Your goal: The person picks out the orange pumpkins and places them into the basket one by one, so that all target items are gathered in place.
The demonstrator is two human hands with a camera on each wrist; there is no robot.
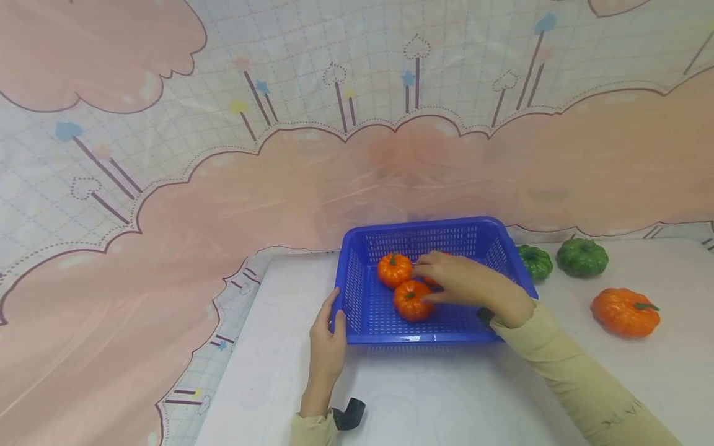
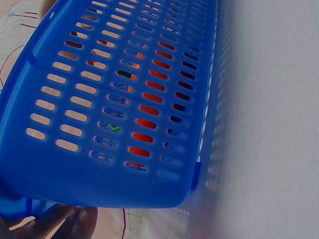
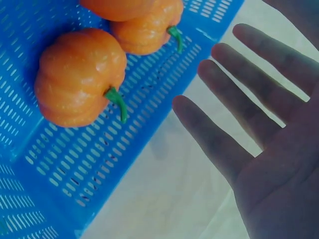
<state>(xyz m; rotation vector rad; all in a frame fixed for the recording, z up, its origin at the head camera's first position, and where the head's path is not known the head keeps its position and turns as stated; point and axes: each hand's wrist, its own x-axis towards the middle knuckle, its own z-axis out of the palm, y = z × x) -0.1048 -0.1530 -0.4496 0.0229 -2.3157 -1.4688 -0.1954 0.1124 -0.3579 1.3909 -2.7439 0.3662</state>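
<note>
A blue plastic basket [image 1: 385, 339] stands on the table with three small orange pumpkins inside. One pumpkin [image 1: 395, 270] sits at the back left and another pumpkin [image 1: 413, 301] nearer the front. The third pumpkin [image 1: 444, 254] is mostly covered by my right hand [image 1: 465, 282], which is over the basket. In the right wrist view this hand [image 3: 284, 154] has its fingers straight and spread, holding nothing, apart from the pumpkins [image 3: 79, 77]. My left hand [image 1: 328, 341] grips the basket's left rim; in the left wrist view its fingers [image 2: 82, 221] curl at the rim.
To the right of the basket lie two green pumpkins, one [image 1: 535, 263] close against the basket and one [image 1: 582, 257] farther right. A larger orange pumpkin [image 1: 626, 313] lies in front of them. A patterned cloth [image 1: 424, 167] hangs behind the white table [image 1: 413, 396].
</note>
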